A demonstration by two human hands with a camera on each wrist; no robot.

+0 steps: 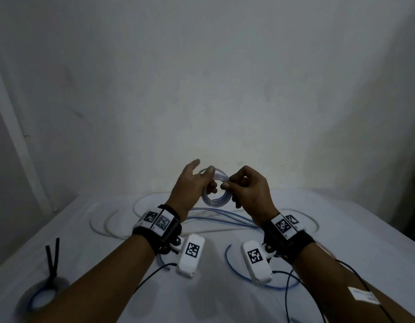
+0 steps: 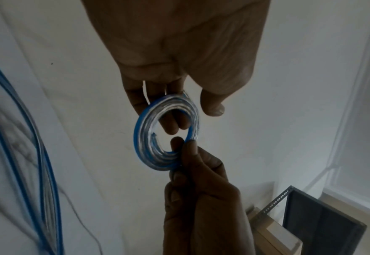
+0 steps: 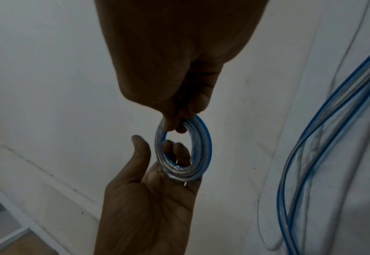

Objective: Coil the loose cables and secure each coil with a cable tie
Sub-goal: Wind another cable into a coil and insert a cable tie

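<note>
A small coil of clear and blue cable (image 1: 215, 202) hangs in the air above the table between both hands. My right hand (image 1: 227, 185) pinches its right edge between thumb and fingers (image 3: 179, 119). My left hand (image 1: 202, 174) lies open against the coil's left side. Two of its fingers (image 2: 175, 124) poke through the ring, and its thumb (image 3: 140, 148) stands straight, apart from the cable. No tie shows on this coil (image 2: 142, 138). The tail of the cable is not visible.
Loose blue and clear cables (image 1: 225, 220) sprawl over the white table (image 1: 108, 264) under the hands, with pale loops (image 1: 113, 223) to the left. A wound coil (image 1: 42, 297) with a black tie (image 1: 53, 255) sits front left. A metal rack (image 2: 310, 224) stands beyond the table.
</note>
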